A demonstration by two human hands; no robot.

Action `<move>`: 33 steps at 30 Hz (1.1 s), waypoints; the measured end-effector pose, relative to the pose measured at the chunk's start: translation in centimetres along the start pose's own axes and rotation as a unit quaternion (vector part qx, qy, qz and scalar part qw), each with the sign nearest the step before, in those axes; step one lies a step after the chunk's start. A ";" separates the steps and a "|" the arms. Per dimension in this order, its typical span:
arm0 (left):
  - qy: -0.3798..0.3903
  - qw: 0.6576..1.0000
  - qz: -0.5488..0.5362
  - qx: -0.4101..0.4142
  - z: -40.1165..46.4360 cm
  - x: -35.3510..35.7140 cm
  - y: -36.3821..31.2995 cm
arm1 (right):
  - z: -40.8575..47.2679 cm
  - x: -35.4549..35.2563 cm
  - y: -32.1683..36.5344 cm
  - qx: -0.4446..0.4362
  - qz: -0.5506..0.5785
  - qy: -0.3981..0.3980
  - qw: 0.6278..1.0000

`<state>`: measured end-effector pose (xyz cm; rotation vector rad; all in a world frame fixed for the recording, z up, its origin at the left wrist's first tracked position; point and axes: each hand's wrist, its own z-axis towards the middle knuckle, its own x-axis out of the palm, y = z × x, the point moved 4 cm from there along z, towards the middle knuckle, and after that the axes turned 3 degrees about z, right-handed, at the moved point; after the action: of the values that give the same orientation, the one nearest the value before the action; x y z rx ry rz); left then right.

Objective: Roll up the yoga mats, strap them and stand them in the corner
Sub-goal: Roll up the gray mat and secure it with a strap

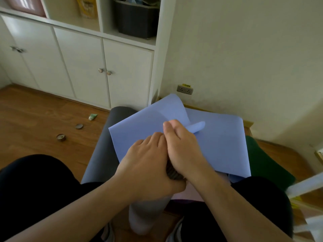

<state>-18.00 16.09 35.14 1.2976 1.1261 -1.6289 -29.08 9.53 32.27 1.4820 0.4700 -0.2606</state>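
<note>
White cupboard doors (83,67) along the far left wall, open shelves above with a dark bin (138,18). On the wooden floor (35,119) at left – two small round tins (61,137) and a small green tube (92,116), well apart from the mats. Grey mat (104,145) lying flat just left of centre, partly under the blue mat (218,145). Left hand (148,158), fingers curled, pressed down on the blue mat's near edge – whether its grip actually grasps the sheet cannot be told. Right hand (183,145) touching the left, clenched round a fold of the blue mat, far corner curling up. Dark green mat (265,163) at right, near the wall corner.
</note>
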 end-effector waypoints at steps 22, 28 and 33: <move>-0.051 0.996 -0.039 -0.055 0.2 3.7 2.0 | -0.2 0.0 -2.7 0.053 -0.041 0.091 0.994; -0.058 0.995 -0.047 -0.068 1.3 3.5 2.9 | -0.3 -4.3 -2.1 0.033 0.078 0.235 0.968; -0.058 0.994 -0.044 -0.080 2.7 3.8 2.5 | -2.5 -3.5 -3.2 -0.059 -0.151 0.292 0.943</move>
<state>-17.30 12.57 31.23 1.0511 1.2318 -1.6188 -33.95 11.32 30.99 1.3519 1.1765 -0.0225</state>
